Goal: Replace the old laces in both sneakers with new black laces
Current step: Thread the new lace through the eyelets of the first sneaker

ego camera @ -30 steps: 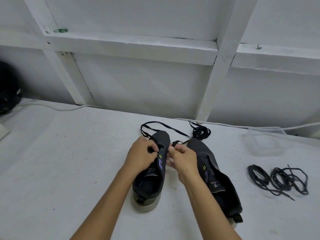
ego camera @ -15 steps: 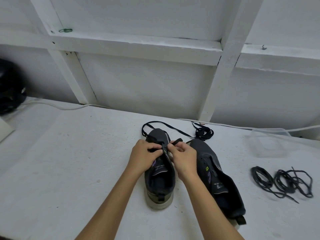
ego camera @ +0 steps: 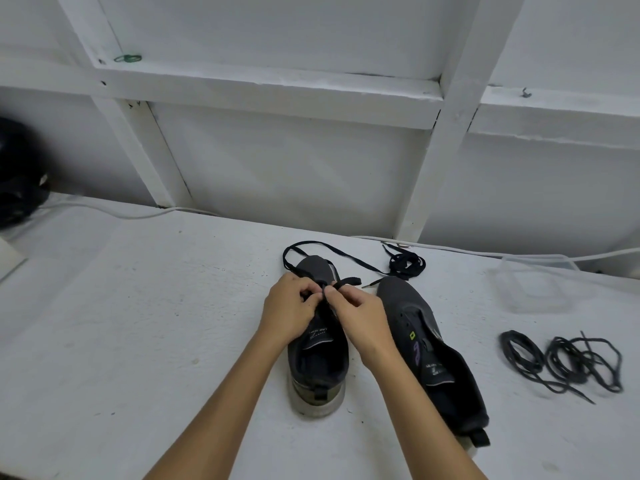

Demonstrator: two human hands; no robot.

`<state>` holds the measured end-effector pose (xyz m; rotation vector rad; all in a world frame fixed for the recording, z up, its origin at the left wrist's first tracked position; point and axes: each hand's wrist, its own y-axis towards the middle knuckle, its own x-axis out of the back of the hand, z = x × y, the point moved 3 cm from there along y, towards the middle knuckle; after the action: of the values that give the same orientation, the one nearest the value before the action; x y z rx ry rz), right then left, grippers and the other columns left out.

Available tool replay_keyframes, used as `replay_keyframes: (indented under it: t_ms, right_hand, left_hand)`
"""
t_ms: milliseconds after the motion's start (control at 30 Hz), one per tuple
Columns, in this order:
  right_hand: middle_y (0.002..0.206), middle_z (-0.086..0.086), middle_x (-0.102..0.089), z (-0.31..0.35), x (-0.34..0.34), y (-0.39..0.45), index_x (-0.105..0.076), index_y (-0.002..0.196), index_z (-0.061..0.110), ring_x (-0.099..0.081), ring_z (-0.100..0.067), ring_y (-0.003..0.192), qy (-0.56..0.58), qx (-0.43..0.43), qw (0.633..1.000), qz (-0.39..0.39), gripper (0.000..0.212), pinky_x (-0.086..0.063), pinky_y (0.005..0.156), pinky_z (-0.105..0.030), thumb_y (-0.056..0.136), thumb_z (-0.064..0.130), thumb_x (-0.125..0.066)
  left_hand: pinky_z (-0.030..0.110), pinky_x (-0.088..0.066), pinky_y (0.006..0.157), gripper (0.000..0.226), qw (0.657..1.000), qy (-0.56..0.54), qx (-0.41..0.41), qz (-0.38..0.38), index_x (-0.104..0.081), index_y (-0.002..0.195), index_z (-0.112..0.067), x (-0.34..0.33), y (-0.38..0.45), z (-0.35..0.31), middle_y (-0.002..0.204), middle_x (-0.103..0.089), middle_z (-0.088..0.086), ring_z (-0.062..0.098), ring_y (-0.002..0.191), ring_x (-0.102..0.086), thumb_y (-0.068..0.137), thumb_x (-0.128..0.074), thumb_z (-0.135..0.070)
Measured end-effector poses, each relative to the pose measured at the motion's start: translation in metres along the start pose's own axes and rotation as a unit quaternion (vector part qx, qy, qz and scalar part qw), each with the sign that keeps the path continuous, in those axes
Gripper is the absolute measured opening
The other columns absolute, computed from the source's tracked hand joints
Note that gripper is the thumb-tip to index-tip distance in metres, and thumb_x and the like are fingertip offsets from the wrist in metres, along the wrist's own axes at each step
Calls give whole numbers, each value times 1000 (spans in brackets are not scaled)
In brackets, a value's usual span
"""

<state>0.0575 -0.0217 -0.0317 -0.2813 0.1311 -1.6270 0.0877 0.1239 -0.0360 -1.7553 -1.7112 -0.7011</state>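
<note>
At frame centre, left hand [ego camera: 289, 311] and right hand [ego camera: 360, 315] pinch the flat black lace [ego camera: 341, 283] over the dark grey sneaker [ego camera: 317, 355] (best kept untwisted, ends even).

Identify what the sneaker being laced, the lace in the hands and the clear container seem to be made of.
Sneaker being laced: dark matte fabric upper, apparently knit or mesh; pale, scuffed sole that looks like rubber.
Lace: flat woven black textile; lies limp in loops.
Clear container: translucent plastic, probably; the table shows through.

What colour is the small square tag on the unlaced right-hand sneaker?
Yellow-green with a dark centre, on the right-hand sneaker beside a purple mark; head view shows it.
</note>
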Motion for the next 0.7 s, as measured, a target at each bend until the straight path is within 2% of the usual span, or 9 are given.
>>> replay_keyframes:
  t_ms: [133,233,300,333,400,433,533,600,700]
  right_hand:
    - [92,12,-71,-13,-1,-14,-74,97,21,-63,2,89,-69,37,997,-2,13,-49,84,-15,94,31,-67]
    - [57,9,-46,-14,-5,-19,-64,67,22,-41,-4,58,-74,62,994,-55,38,-37,58,-23,102,26,-51]
    - [47,13,-35,-13,-7,-21,-54,48,35,-32,-5,49,-73,58,994,-50,57,-27,52,-19,104,23,-48]
    - [45,14,-34,-12,-8,-21,-52,45,37,-31,-5,48,-67,54,995,-47,61,-27,52,-18,104,23,-47]
    - [51,16,-42,-15,-10,-23,-57,51,39,-39,-4,53,-33,35,998,-44,55,-33,57,-22,104,28,-47]
    - [61,19,-55,-19,-11,-23,-64,63,39,-50,-1,61,-12,24,999,-44,45,-40,63,-22,104,32,-46]
    - [99,34,-70,-23,-14,-26,-73,99,40,-59,18,100,20,12,999,-31,28,-42,82,-3,105,35,-46]
    - [103,37,-69,-22,-13,-27,-73,102,41,-58,20,104,25,22,999,-26,27,-41,82,-1,106,33,-47]
    - [88,36,-68,-19,-14,-28,-70,89,39,-61,16,91,23,16,999,-37,30,-42,77,-2,106,31,-46]
  left_hand:
    - [23,-52,81,9,995,-93,17,23,-69,88,-21,14,-5,-1,98,-61,-7,8,88,-62,95,-64,-19]
    - [34,-59,87,9,960,-273,63,19,-66,93,-18,26,-11,8,110,-65,0,16,102,-67,99,-59,-19]
    - [38,-54,94,16,898,-433,72,-7,-59,95,-14,31,-15,11,113,-69,5,20,110,-67,105,-48,-19]
    - [40,-51,97,22,838,-538,89,-16,-56,91,-11,33,-16,13,105,-72,9,22,106,-68,106,-43,-18]
    - [44,-49,97,31,756,-640,136,-28,-50,75,-11,32,-18,16,71,-64,7,21,76,-68,104,-39,-13]
    - [44,-50,93,33,786,-598,150,-38,-47,68,-14,30,-17,17,59,-53,3,18,62,-59,101,-40,-13]
    - [22,-47,70,23,981,-188,49,-28,-58,72,-27,25,-17,14,59,-51,-2,9,57,-47,95,-55,-26]
    - [10,-41,63,5,998,-26,-51,-7,-70,87,-29,20,-14,6,70,-62,-9,0,64,-53,91,-67,-32]
    - [19,-47,74,12,992,93,-79,17,-76,93,-28,15,-8,0,87,-69,-10,6,83,-62,91,-68,-36]
